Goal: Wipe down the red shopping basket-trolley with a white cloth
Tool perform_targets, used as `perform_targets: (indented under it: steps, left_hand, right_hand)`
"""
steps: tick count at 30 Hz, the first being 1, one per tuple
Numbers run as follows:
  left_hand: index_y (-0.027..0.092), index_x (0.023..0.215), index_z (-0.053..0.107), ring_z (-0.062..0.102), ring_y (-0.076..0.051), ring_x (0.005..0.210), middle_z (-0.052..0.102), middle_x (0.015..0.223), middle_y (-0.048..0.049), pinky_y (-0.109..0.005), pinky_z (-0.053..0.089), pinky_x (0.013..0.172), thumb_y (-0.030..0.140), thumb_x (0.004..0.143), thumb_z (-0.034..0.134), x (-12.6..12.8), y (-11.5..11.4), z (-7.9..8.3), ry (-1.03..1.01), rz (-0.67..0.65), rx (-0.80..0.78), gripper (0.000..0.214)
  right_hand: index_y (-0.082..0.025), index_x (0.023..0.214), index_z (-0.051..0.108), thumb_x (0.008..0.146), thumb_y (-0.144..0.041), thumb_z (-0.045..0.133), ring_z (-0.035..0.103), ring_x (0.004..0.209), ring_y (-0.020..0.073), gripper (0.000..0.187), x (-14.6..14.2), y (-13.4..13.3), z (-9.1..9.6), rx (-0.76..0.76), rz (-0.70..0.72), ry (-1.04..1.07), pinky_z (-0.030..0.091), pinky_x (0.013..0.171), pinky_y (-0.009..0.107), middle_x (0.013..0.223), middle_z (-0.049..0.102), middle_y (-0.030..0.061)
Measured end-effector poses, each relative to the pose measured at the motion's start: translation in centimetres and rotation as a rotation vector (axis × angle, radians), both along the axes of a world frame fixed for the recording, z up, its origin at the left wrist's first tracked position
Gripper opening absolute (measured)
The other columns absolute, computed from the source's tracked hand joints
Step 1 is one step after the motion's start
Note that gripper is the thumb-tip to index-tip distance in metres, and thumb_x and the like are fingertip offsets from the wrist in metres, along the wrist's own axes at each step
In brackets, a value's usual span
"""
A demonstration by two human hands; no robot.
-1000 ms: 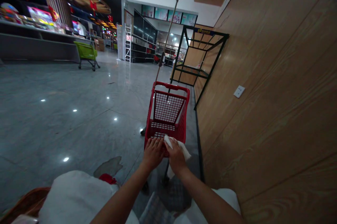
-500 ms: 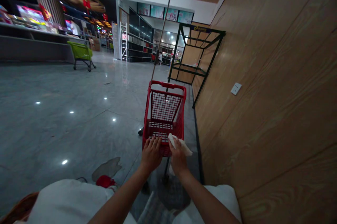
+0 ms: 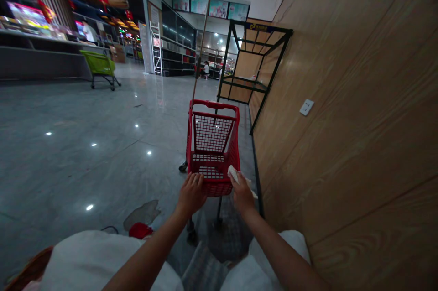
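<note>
Pinching white cloth in right hand at near right corner of red cart, just below frame centre; resting left hand on near left rim, with fingers bent over edge, cannot tell whether gripping; with wooden wall filling right of frame.

R hand + white cloth have slid from nr mid of red cart's near rim out to its R corner. L hand has shifted to L corner, so hands now well apart, w/ more front panel showing btwn.
</note>
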State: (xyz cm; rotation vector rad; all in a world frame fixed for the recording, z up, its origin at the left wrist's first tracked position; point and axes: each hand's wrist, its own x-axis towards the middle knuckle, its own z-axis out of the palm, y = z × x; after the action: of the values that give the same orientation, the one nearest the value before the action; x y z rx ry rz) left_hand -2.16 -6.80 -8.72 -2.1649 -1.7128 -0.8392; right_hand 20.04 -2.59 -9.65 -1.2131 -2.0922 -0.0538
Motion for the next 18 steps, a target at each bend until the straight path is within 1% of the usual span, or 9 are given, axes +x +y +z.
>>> perform_targets:
  steps: [2, 4, 6, 7, 9, 11, 14, 16, 18]
  left_hand:
    - [0.011, 0.126, 0.049, 0.046, -0.032, 0.122, 0.057, 0.123, -0.0162, -0.05, 0.032, 0.11, 0.028, 0.072, 0.056, 0.9, -0.1, -0.2, -0.014, 0.023, 0.008, 0.057]
    - [0.01, 0.125, 0.049, 0.046, -0.032, 0.122, 0.057, 0.122, -0.0171, -0.05, 0.033, 0.109, 0.028, 0.072, 0.057, 1.5, -0.2, -0.4, -0.012, 0.039, 0.017, 0.057]
    - [0.01, 0.124, 0.049, 0.047, -0.031, 0.12, 0.057, 0.121, -0.0165, -0.049, 0.034, 0.109, 0.026, 0.074, 0.055, 1.6, -0.4, -0.4, -0.01, 0.036, 0.031, 0.053]
    - [0.011, 0.123, 0.049, 0.048, -0.031, 0.119, 0.057, 0.12, -0.0156, -0.049, 0.035, 0.108, 0.025, 0.075, 0.054, 1.6, -0.4, -0.3, -0.013, 0.033, 0.038, 0.05]
    - [0.015, 0.121, 0.05, 0.049, -0.03, 0.116, 0.058, 0.115, -0.0134, -0.049, 0.035, 0.108, 0.023, 0.076, 0.053, 1.3, -0.6, -0.2, -0.023, 0.031, 0.048, 0.046]
    - [0.018, 0.118, 0.051, 0.051, -0.029, 0.113, 0.059, 0.109, -0.0116, -0.049, 0.035, 0.108, 0.021, 0.075, 0.053, 1.2, -0.7, -0.2, -0.034, 0.035, 0.052, 0.043]
    - [0.018, 0.116, 0.051, 0.051, -0.029, 0.11, 0.058, 0.106, -0.0111, -0.05, 0.035, 0.107, 0.022, 0.073, 0.056, 1.4, -0.7, -0.7, -0.046, 0.052, 0.077, 0.043]
    - [0.017, 0.117, 0.05, 0.05, -0.031, 0.112, 0.057, 0.107, -0.012, -0.052, 0.035, 0.107, 0.025, 0.072, 0.058, 1.8, -0.8, -1.3, -0.055, 0.076, 0.113, 0.046]
    - [0.016, 0.119, 0.049, 0.048, -0.032, 0.114, 0.056, 0.109, -0.0128, -0.053, 0.035, 0.107, 0.026, 0.072, 0.059, 2.0, -1.0, -1.7, -0.067, 0.086, 0.154, 0.049]
  right_hand:
    - [-0.028, 0.143, 0.041, 0.078, 0.007, 0.034, 0.027, 0.141, 0.0211, 0.073, -2.6, -0.6, -0.5, -0.02, 0.023, 0.045, 0.032, 0.113, 0.043, 0.15, 0.038, 0.0035]
    - [-0.025, 0.142, 0.043, 0.08, 0.005, 0.035, 0.025, 0.141, 0.0209, 0.069, -5.5, -1.5, -0.7, -0.053, 0.059, 0.069, 0.031, 0.114, 0.041, 0.15, 0.036, 0.0046]
    - [-0.021, 0.14, 0.046, 0.081, 0.002, 0.037, 0.025, 0.141, 0.0216, 0.064, -7.6, -2.3, -0.5, -0.091, 0.107, 0.059, 0.031, 0.114, 0.041, 0.15, 0.036, 0.0069]
    - [-0.021, 0.139, 0.048, 0.082, 0.001, 0.038, 0.027, 0.141, 0.0217, 0.062, -8.1, -2.5, -0.2, -0.103, 0.135, 0.045, 0.031, 0.114, 0.041, 0.15, 0.036, 0.0076]
    - [-0.022, 0.138, 0.048, 0.083, -0.001, 0.041, 0.032, 0.138, 0.0215, 0.059, -8.0, -2.4, 0.7, -0.109, 0.185, 0.012, 0.032, 0.112, 0.041, 0.149, 0.039, 0.0078]
    - [-0.025, 0.137, 0.05, 0.085, -0.006, 0.043, 0.041, 0.132, 0.022, 0.055, -6.7, -1.7, 1.7, -0.123, 0.189, 0.011, 0.034, 0.111, 0.043, 0.144, 0.046, 0.0074]
    - [-0.025, 0.133, 0.054, 0.09, -0.015, 0.043, 0.055, 0.12, 0.0218, 0.046, -4.4, 0.0, 2.9, -0.194, 0.168, 0.151, 0.04, 0.105, 0.042, 0.132, 0.058, 0.0071]
    - [-0.024, 0.134, 0.053, 0.094, -0.02, 0.039, 0.058, 0.116, 0.0198, 0.043, -3.6, 0.8, 3.4, -0.218, 0.195, 0.268, 0.044, 0.101, 0.038, 0.128, 0.061, 0.0066]
    - [-0.023, 0.134, 0.052, 0.095, -0.025, 0.038, 0.055, 0.12, 0.0197, 0.042, -3.7, 0.9, 3.7, -0.211, 0.196, 0.259, 0.043, 0.102, 0.038, 0.13, 0.06, 0.0072]
